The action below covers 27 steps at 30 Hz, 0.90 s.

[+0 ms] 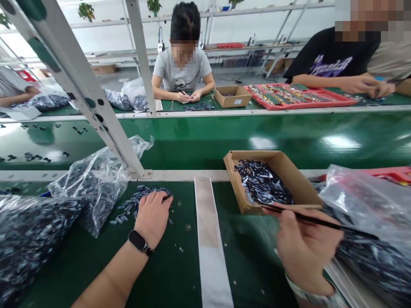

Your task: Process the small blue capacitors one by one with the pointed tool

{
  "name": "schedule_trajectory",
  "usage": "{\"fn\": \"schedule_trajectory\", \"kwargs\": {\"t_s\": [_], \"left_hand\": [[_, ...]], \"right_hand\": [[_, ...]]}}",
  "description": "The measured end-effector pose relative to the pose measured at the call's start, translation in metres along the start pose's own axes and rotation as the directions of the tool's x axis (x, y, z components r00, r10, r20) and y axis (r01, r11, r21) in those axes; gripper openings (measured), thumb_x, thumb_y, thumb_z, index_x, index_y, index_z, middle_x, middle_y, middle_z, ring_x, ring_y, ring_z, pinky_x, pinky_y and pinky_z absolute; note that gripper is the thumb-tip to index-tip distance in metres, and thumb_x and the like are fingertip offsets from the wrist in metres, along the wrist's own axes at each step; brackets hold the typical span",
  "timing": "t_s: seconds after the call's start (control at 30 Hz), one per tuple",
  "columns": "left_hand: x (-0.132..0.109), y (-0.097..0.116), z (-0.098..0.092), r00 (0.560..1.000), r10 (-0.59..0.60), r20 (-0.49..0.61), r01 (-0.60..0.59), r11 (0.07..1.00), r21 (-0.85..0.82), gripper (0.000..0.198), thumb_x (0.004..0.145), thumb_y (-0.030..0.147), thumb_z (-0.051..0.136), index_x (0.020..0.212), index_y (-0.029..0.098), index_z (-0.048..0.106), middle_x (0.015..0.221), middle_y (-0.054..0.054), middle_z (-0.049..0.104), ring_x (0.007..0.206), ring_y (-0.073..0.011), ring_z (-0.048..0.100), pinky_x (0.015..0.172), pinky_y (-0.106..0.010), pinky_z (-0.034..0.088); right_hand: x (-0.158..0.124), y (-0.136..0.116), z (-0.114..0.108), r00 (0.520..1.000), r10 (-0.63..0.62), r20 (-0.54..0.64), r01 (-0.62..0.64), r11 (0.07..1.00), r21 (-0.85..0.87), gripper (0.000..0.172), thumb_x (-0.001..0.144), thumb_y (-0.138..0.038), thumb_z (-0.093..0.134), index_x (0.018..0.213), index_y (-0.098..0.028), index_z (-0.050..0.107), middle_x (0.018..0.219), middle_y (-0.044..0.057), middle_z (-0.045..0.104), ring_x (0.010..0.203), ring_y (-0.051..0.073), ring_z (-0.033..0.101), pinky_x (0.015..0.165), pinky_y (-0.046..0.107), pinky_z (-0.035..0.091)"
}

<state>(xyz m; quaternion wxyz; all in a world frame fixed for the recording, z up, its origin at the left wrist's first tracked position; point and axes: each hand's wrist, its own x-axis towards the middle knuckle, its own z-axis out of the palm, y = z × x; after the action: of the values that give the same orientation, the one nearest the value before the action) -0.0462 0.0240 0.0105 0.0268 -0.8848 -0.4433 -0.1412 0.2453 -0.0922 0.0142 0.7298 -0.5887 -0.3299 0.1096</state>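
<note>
My left hand (153,218), with a dark watch (138,241) on its wrist, reaches over a loose pile of small dark glossy parts (128,204). Its fingers are curled and closed, and a dark part shows at the fingertips. Black tweezers (321,220) are gripped in my right hand (305,246), their tip at the near edge of an open cardboard box (297,177). Many similar dark parts (263,182) lie inside that box. Between my hands runs a pale strip (208,222) on the green tabletop.
Clear bags of dark parts lie at left (35,239) and right (372,261). A slanted white metal post (86,98) rises at left. Beyond the green conveyor belt (192,137), co-workers sit near a small box (233,99) and a red tray (269,102).
</note>
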Motion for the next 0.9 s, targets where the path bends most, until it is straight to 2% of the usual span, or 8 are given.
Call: {"fn": "schedule_trajectory", "kwargs": {"t_s": [0.03, 0.1, 0.27, 0.4, 0.53, 0.7, 0.8, 0.9], "left_hand": [[0.001, -0.006, -0.002, 1.0, 0.009, 0.025, -0.01, 0.999, 0.039, 0.03, 0.091, 0.005, 0.059, 0.106, 0.024, 0.077, 0.111, -0.009, 0.073, 0.104, -0.0295, 0.062, 0.085, -0.044, 0.048], [0.001, -0.01, -0.005, 0.997, 0.035, 0.067, -0.04, 0.996, 0.079, 0.023, 0.092, 0.008, 0.062, 0.096, 0.024, 0.078, 0.109, -0.007, 0.074, 0.102, -0.0281, 0.062, 0.084, -0.042, 0.048], [0.002, 0.01, -0.006, 0.992, 0.082, 0.098, -0.087, 0.995, 0.041, 0.02, 0.097, 0.014, 0.061, 0.09, 0.023, 0.077, 0.103, -0.005, 0.074, 0.101, -0.0248, 0.063, 0.085, -0.04, 0.047], [-0.004, 0.041, 0.003, 0.975, 0.191, 0.112, -0.179, 0.978, -0.109, 0.02, 0.099, 0.015, 0.06, 0.093, 0.023, 0.077, 0.095, -0.002, 0.073, 0.093, -0.0206, 0.065, 0.081, -0.037, 0.048], [-0.015, 0.068, 0.016, 0.937, 0.335, 0.099, -0.297, 0.914, -0.277, 0.013, 0.098, 0.018, 0.064, 0.094, 0.023, 0.075, 0.088, 0.0, 0.073, 0.087, -0.0192, 0.065, 0.077, -0.034, 0.047], [-0.019, 0.077, 0.026, 0.925, 0.376, 0.05, -0.351, 0.9, -0.257, 0.013, 0.096, 0.013, 0.066, 0.098, 0.023, 0.074, 0.089, 0.0, 0.072, 0.087, -0.02, 0.064, 0.076, -0.034, 0.045], [-0.018, 0.075, 0.029, 0.927, 0.376, -0.012, -0.367, 0.897, -0.246, 0.016, 0.096, 0.011, 0.065, 0.104, 0.023, 0.072, 0.089, 0.0, 0.071, 0.087, -0.0203, 0.063, 0.076, -0.034, 0.045], [-0.017, 0.074, 0.028, 0.934, 0.357, 0.009, -0.338, 0.893, -0.297, 0.015, 0.096, 0.014, 0.066, 0.108, 0.022, 0.071, 0.091, 0.0, 0.071, 0.09, -0.0208, 0.063, 0.078, -0.035, 0.046]], "right_hand": [[0.002, -0.003, -0.001, 0.999, 0.014, -0.034, -0.013, 1.0, 0.012, 0.022, 0.09, -0.037, 0.08, 0.096, -0.032, 0.059, 0.092, 0.002, 0.077, 0.08, 0.028, 0.078, 0.078, 0.048, 0.067], [0.002, -0.004, -0.004, 0.999, 0.046, -0.002, -0.046, 0.999, 0.022, 0.02, 0.093, -0.038, 0.077, 0.099, -0.035, 0.058, 0.096, 0.001, 0.077, 0.089, 0.029, 0.079, 0.083, 0.05, 0.067], [-0.005, 0.007, -0.007, 0.97, -0.054, 0.237, 0.043, 0.998, 0.053, 0.022, 0.09, -0.034, 0.08, 0.095, -0.029, 0.06, 0.088, 0.003, 0.082, 0.073, 0.026, 0.082, 0.063, 0.04, 0.07], [-0.013, 0.019, -0.007, 0.893, 0.014, 0.45, -0.033, 0.999, 0.035, 0.016, 0.093, -0.034, 0.076, 0.098, -0.028, 0.062, 0.089, 0.004, 0.083, 0.072, 0.022, 0.082, 0.064, 0.033, 0.07], [-0.019, 0.026, -0.007, 0.777, 0.195, 0.598, -0.157, 0.981, -0.115, 0.022, 0.093, -0.046, 0.074, 0.096, -0.027, 0.063, 0.087, 0.005, 0.081, 0.076, 0.021, 0.081, 0.069, 0.032, 0.069], [-0.017, 0.025, -0.005, 0.623, 0.365, 0.692, -0.287, 0.93, -0.231, 0.033, 0.091, -0.057, 0.072, 0.093, -0.025, 0.062, 0.087, 0.005, 0.078, 0.076, 0.02, 0.078, 0.072, 0.034, 0.067], [-0.016, 0.024, -0.003, 0.588, 0.408, 0.699, -0.326, 0.91, -0.257, 0.036, 0.089, -0.058, 0.073, 0.091, -0.025, 0.06, 0.085, 0.004, 0.077, 0.074, 0.02, 0.077, 0.07, 0.033, 0.066], [-0.019, 0.025, -0.001, 0.602, 0.425, 0.676, -0.346, 0.902, -0.258, 0.037, 0.088, -0.059, 0.075, 0.091, -0.026, 0.06, 0.084, 0.003, 0.078, 0.074, 0.02, 0.078, 0.069, 0.033, 0.066]]}}
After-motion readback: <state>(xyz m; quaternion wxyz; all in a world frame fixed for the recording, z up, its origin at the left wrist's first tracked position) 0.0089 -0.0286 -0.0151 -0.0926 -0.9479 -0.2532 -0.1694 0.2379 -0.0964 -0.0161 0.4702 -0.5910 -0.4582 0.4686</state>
